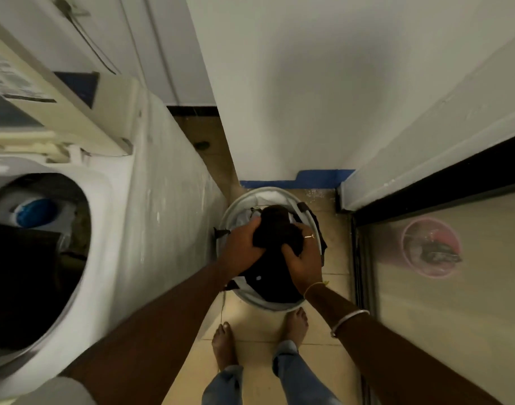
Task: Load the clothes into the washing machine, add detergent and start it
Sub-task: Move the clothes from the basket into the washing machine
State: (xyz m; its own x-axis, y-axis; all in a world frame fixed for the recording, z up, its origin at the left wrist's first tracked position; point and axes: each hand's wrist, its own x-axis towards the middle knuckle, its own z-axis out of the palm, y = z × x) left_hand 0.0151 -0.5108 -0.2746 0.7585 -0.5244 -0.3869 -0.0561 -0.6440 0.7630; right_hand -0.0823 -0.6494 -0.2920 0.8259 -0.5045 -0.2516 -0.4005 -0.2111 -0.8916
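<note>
Head camera, looking straight down in a narrow laundry corner. A person stands barefoot on a tiled floor, both arms reaching down into a round pale laundry basket that sits on the floor against the wall, just beside the right flank of a white top-loading washing machine.

The left hand and the right hand each have fingers curled into a bundle of dark clothes, gripping it from either side above the basket's middle. More dark fabric lies beneath it in the basket.

The washer's lid stands raised, and its drum opening gapes on the left, with a blue cap at its centre and a dark mass inside (possibly clothing already loaded; too blurred to tell).

This looks like the loading step, early in the task. The next move likely calls for lifting the bundle clear of the rim and swinging it left over the drum without trailing loose ends. No detergent is visible.
</note>
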